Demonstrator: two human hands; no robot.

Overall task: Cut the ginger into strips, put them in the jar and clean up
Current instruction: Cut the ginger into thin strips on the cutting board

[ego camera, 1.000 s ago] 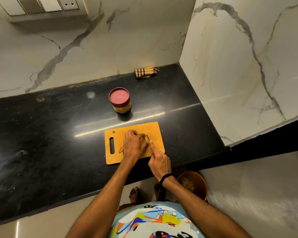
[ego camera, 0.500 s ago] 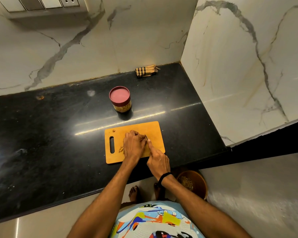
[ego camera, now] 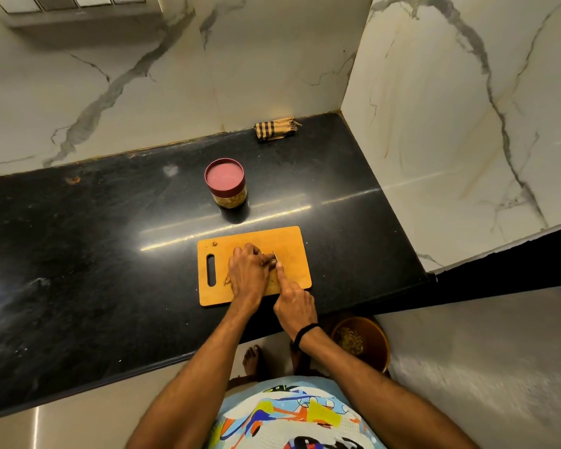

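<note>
We're looking down at a black countertop [ego camera: 94,254] set into a marble corner

Leftmost on the wooden cutting board [ego camera: 289,244] is its handle slot, with a small round hole just above it near the back edge. A few cut ginger scraps [ego camera: 227,279] lie on the board just right of the slot, at the left edge of our left hand

Behind the board, well apart from it, the jar [ego camera: 226,186] stands upright with its maroon lid on; yellowish contents show through the clear lower wall

Our left hand [ego camera: 248,273] is palm down on the board's middle, fingers curled and bunched, pressing something beneath them. We take that for the ginger, but the hand covers it, so we can't see the piece itself

Our right hand [ego camera: 293,303] sits just right of the left and touches it, wrapped around the knife [ego camera: 275,255]. Index finger runs along the top; only a short bit of blade shows past the fingertip, pointing away from us beside the left fingertips. Handle is hidden in the fist. A black band sits on that wrist

Further right and back, a folded striped cloth [ego camera: 274,129] lies against the wall near the corner

On the floor below the counter edge, right of our bare feet, a brown bin [ego camera: 374,335] holds some scraps
</note>
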